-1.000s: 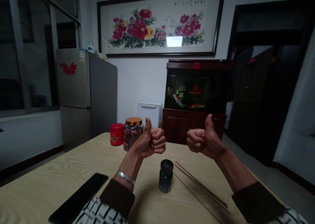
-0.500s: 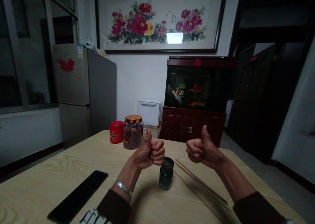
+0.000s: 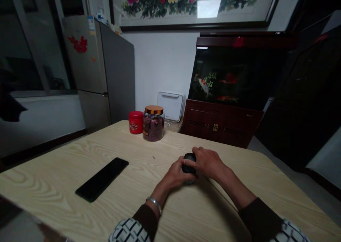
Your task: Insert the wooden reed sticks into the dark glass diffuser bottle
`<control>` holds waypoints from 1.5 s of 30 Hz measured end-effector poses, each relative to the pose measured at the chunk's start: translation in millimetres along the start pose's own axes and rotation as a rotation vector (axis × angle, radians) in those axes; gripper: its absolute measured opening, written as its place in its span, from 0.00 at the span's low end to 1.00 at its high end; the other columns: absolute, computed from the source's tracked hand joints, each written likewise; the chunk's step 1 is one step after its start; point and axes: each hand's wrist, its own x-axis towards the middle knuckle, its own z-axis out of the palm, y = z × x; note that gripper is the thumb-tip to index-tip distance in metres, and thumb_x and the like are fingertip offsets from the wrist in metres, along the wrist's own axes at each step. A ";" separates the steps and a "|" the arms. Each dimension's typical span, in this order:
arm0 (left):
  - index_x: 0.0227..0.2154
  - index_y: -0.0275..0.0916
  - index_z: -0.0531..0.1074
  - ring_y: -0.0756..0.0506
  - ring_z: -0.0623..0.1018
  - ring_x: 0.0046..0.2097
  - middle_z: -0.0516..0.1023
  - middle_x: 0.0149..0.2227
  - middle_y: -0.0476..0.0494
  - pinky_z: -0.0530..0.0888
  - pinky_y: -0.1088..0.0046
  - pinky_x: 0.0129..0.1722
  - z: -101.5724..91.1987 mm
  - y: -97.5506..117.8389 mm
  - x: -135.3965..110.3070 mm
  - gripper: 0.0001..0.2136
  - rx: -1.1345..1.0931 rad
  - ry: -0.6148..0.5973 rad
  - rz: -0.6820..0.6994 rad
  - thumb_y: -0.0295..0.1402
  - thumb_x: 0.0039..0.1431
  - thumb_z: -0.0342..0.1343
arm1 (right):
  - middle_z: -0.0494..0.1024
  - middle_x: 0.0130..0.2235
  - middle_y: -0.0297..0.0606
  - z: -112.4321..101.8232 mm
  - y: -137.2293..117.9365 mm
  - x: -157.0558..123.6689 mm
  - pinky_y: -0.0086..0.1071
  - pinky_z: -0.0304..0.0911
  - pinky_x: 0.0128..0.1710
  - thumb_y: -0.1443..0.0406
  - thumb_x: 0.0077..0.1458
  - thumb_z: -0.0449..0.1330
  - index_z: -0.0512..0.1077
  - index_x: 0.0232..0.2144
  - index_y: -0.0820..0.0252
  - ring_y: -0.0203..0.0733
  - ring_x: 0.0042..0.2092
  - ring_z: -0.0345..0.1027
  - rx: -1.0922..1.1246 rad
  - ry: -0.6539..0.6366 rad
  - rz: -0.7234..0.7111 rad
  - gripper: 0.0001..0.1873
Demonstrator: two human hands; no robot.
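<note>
Both my hands meet over a small dark glass bottle [image 3: 189, 168] on the pale wood-grain table [image 3: 80, 157]. My left hand [image 3: 177, 174] wraps its lower body from the near side, with a silver bangle [image 3: 155, 204] on that wrist. My right hand [image 3: 207, 162] lies over the bottle's dark top from the right, fingers curled onto it. Most of the bottle is hidden by my fingers. The thin wooden sticks seen earlier do not show in this view.
A black smartphone [image 3: 101, 179] lies face up to the left of my hands. A red tin [image 3: 135, 122] and a gold-lidded jar of dried flowers [image 3: 153, 124] stand at the far edge. Beyond the table are a fish tank [image 3: 237, 71] and a fridge [image 3: 98, 71].
My hands have dropped from raised thumbs-up fists and closed around the bottle. The view has tilted down and swung, and the sticks have gone from sight.
</note>
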 end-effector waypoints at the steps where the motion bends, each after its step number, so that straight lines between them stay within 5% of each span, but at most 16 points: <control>1: 0.44 0.35 0.71 0.44 0.74 0.39 0.76 0.38 0.44 0.70 0.71 0.37 1.8 -4.1 2.0 0.28 0.058 0.020 0.008 0.32 0.37 0.71 | 0.79 0.42 0.55 0.3 -3.3 3.0 0.41 0.60 0.40 0.37 0.55 0.45 0.72 0.42 0.63 0.56 0.43 0.73 -0.028 -0.014 -0.009 0.37; 6: 0.42 0.35 0.74 0.44 0.75 0.39 0.78 0.37 0.45 0.70 0.73 0.35 -2.2 -7.3 4.2 0.24 0.262 0.059 0.066 0.35 0.39 0.69 | 0.79 0.39 0.57 2.0 -3.9 16.2 0.43 0.61 0.40 0.41 0.57 0.46 0.74 0.39 0.64 0.58 0.43 0.73 -0.076 -0.078 -0.018 0.34; 9: 0.43 0.35 0.73 0.44 0.75 0.38 0.78 0.37 0.45 0.71 0.73 0.35 -7.1 -3.9 2.3 0.26 0.312 0.044 0.070 0.37 0.38 0.70 | 0.76 0.47 0.52 -3.7 10.5 18.2 0.42 0.61 0.46 0.50 0.53 0.56 0.72 0.48 0.62 0.55 0.48 0.70 0.084 -0.169 -0.199 0.26; 12: 0.44 0.35 0.73 0.42 0.75 0.40 0.78 0.39 0.43 0.71 0.71 0.37 -9.2 -2.6 1.5 0.29 0.318 0.052 0.096 0.41 0.38 0.71 | 0.60 0.64 0.48 -13.8 24.0 15.6 0.41 0.55 0.57 0.57 0.49 0.60 0.54 0.64 0.59 0.52 0.62 0.56 0.318 -0.279 -0.443 0.42; 14: 0.44 0.34 0.73 0.41 0.76 0.40 0.78 0.39 0.42 0.71 0.71 0.38 -9.2 -3.4 1.7 0.30 0.306 0.052 0.102 0.43 0.37 0.71 | 0.52 0.67 0.49 -17.0 24.9 13.8 0.44 0.51 0.60 0.52 0.51 0.59 0.46 0.67 0.60 0.53 0.66 0.48 0.330 -0.280 -0.395 0.47; 17: 0.45 0.34 0.73 0.43 0.76 0.39 0.78 0.38 0.43 0.71 0.71 0.36 -8.8 -5.8 1.7 0.30 0.287 0.031 0.083 0.41 0.37 0.71 | 0.66 0.59 0.55 -12.8 15.3 14.5 0.52 0.52 0.56 0.45 0.52 0.56 0.60 0.61 0.63 0.61 0.59 0.60 0.142 -0.185 -0.229 0.41; 20: 0.44 0.34 0.73 0.44 0.75 0.38 0.78 0.37 0.44 0.71 0.73 0.36 -8.6 -6.8 1.2 0.28 0.293 0.028 0.066 0.38 0.38 0.70 | 0.78 0.43 0.53 -7.6 8.0 18.1 0.55 0.52 0.52 0.48 0.55 0.53 0.72 0.47 0.64 0.60 0.48 0.69 -0.020 -0.147 -0.203 0.28; 22: 0.44 0.34 0.73 0.44 0.75 0.38 0.78 0.37 0.43 0.70 0.72 0.35 -8.7 -6.1 1.0 0.28 0.321 0.046 0.058 0.39 0.38 0.70 | 0.76 0.47 0.51 -9.3 9.4 19.9 0.53 0.53 0.53 0.54 0.53 0.56 0.71 0.50 0.62 0.59 0.51 0.68 0.020 -0.200 -0.285 0.26; 25: 0.43 0.33 0.73 0.43 0.75 0.37 0.78 0.37 0.43 0.70 0.72 0.35 -8.8 -4.8 1.0 0.28 0.342 0.066 0.067 0.42 0.38 0.70 | 0.60 0.64 0.49 -16.2 14.4 19.8 0.48 0.53 0.56 0.57 0.46 0.62 0.54 0.64 0.58 0.57 0.63 0.54 0.196 -0.302 -0.440 0.45; 27: 0.43 0.33 0.73 0.43 0.75 0.38 0.78 0.37 0.43 0.70 0.72 0.35 -8.8 -5.0 0.9 0.28 0.306 0.049 0.083 0.42 0.38 0.70 | 0.53 0.67 0.51 -18.8 13.4 18.7 0.48 0.52 0.57 0.52 0.46 0.62 0.47 0.67 0.59 0.58 0.65 0.49 0.220 -0.297 -0.409 0.50; 31: 0.43 0.34 0.73 0.44 0.75 0.37 0.78 0.37 0.43 0.70 0.73 0.34 -8.8 -8.3 0.8 0.27 0.269 0.027 0.093 0.39 0.38 0.71 | 0.72 0.52 0.57 -16.9 3.0 18.3 0.55 0.56 0.50 0.45 0.53 0.54 0.65 0.56 0.64 0.63 0.51 0.66 0.016 -0.228 -0.177 0.36; 34: 0.44 0.35 0.73 0.43 0.75 0.38 0.78 0.38 0.43 0.70 0.73 0.35 -9.1 -10.0 1.3 0.28 0.311 0.052 0.079 0.40 0.38 0.70 | 0.74 0.49 0.53 -17.1 2.8 19.4 0.51 0.57 0.50 0.53 0.52 0.58 0.68 0.53 0.61 0.60 0.50 0.67 -0.004 -0.278 -0.241 0.29; 37: 0.43 0.34 0.73 0.43 0.75 0.38 0.78 0.37 0.42 0.70 0.72 0.34 -9.7 -9.7 1.6 0.28 0.343 0.074 0.089 0.42 0.38 0.70 | 0.59 0.64 0.50 -19.2 8.5 19.6 0.47 0.56 0.55 0.57 0.44 0.65 0.52 0.65 0.57 0.58 0.62 0.54 0.127 -0.305 -0.405 0.48; 39: 0.43 0.34 0.73 0.43 0.75 0.37 0.78 0.37 0.42 0.70 0.72 0.34 -10.2 -9.4 1.4 0.28 0.334 0.057 0.104 0.42 0.39 0.70 | 0.54 0.66 0.52 -18.9 8.8 19.1 0.46 0.56 0.55 0.51 0.43 0.65 0.46 0.67 0.58 0.59 0.63 0.52 0.160 -0.309 -0.384 0.54; 42: 0.44 0.35 0.73 0.44 0.75 0.37 0.78 0.37 0.43 0.70 0.73 0.34 -10.3 -9.9 0.6 0.28 0.304 0.029 0.109 0.41 0.39 0.70 | 0.69 0.55 0.56 -15.3 2.1 19.9 0.46 0.61 0.48 0.43 0.50 0.57 0.62 0.58 0.63 0.60 0.52 0.67 0.069 -0.293 -0.213 0.41; 45: 0.43 0.35 0.73 0.45 0.75 0.37 0.77 0.36 0.44 0.70 0.73 0.35 -9.9 -10.1 0.1 0.27 0.326 0.048 0.094 0.39 0.38 0.70 | 0.77 0.40 0.50 -15.8 -0.4 25.1 0.42 0.62 0.41 0.48 0.53 0.56 0.71 0.42 0.62 0.55 0.41 0.72 0.011 -0.261 -0.193 0.25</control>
